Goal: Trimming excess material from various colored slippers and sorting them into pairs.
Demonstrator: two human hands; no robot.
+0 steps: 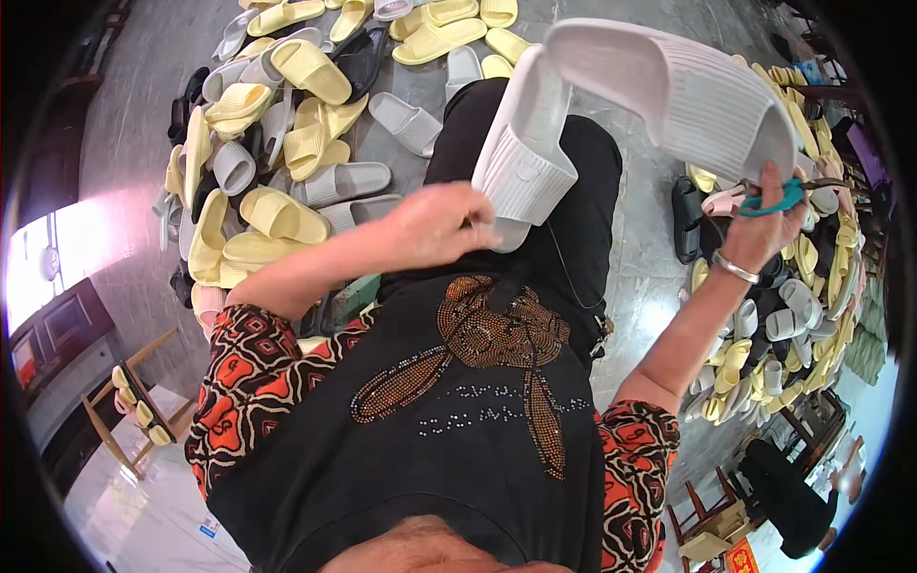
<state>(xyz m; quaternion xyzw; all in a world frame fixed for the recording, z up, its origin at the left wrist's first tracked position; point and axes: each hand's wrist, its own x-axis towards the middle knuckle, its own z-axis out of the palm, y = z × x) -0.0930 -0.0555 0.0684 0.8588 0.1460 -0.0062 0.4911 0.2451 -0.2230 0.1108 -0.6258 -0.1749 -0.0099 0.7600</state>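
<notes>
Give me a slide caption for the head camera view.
Left hand and right hand each hold a white slipper, between piles of slippers.

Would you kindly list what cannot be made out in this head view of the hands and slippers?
- Blades of the teal-handled scissors: hidden by the right hand and the white ribbed foam slipper.
- Left hand fingertips: hidden behind the second white ribbed slipper.
- Floor slippers at right: too small, bent by the fisheye rim.

Left hand [441, 222] curled shut near centre, forearm running to eight o'clock; right hand [770, 215] raised at two o'clock, fingers clenched, wrist bent
</notes>
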